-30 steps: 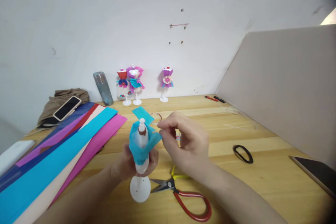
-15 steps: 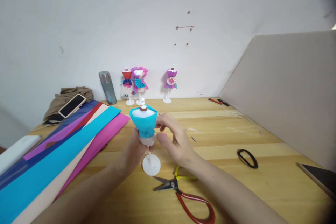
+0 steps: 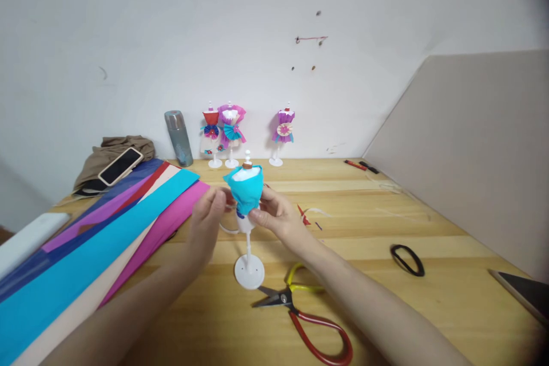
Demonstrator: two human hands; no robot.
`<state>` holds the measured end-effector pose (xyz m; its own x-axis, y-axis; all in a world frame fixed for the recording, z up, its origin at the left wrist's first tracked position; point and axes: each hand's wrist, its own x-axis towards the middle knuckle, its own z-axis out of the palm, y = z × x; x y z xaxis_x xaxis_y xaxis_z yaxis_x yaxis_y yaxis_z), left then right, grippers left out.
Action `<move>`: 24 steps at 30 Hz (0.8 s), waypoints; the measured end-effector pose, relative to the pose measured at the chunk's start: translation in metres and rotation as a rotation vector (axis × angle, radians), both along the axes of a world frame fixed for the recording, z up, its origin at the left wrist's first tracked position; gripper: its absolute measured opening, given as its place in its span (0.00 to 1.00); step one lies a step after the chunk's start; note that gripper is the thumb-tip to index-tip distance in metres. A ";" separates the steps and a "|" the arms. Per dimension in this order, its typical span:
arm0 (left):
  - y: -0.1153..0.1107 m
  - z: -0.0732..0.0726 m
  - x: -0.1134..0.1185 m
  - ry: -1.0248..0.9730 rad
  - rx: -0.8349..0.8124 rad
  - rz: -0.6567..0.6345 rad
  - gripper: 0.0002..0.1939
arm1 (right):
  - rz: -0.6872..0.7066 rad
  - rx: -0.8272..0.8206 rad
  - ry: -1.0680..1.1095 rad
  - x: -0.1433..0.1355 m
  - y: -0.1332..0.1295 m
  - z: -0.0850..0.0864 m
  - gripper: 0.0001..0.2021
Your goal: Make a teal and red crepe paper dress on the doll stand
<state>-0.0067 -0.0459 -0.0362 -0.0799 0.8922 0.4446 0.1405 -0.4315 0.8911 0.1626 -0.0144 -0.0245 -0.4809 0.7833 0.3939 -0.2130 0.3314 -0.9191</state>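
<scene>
A small white mannequin (image 3: 246,224) stands upright on a round white base, its upper body wrapped in turquoise crepe paper (image 3: 246,189). My right hand (image 3: 281,218) closes on its right side, thumb in front on the paper's lower edge and fingers behind. At the left side, my left hand (image 3: 206,223) has its fingers bent together beside the paper; what they pinch is hidden. A thin white curved strip (image 3: 229,230) shows between that hand and the mannequin. Scissors (image 3: 283,298) with one red and one yellow handle lie half open below my right hand.
Long coloured paper strips (image 3: 107,246) cover the left side, near a phone (image 3: 120,166) and brown cloth (image 3: 109,152). A bottle (image 3: 179,138) and three dressed mannequins (image 3: 285,130) stand along the wall. A black loop (image 3: 407,259) lies right; red scraps (image 3: 303,215) lie mid-table.
My left hand has left the mannequin's lower body and moved to its left side. My right hand has closed on the mannequin, which looks turned. Red scraps have come into view.
</scene>
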 end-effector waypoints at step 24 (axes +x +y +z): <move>-0.017 0.050 -0.027 0.430 0.617 0.188 0.13 | -0.081 0.133 -0.141 -0.004 -0.016 0.005 0.08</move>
<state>-0.0334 -0.0625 0.0142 0.0863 0.4616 0.8829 0.5397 -0.7665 0.3481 0.1591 -0.0302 -0.0195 -0.4758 0.7674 0.4298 -0.0532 0.4626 -0.8849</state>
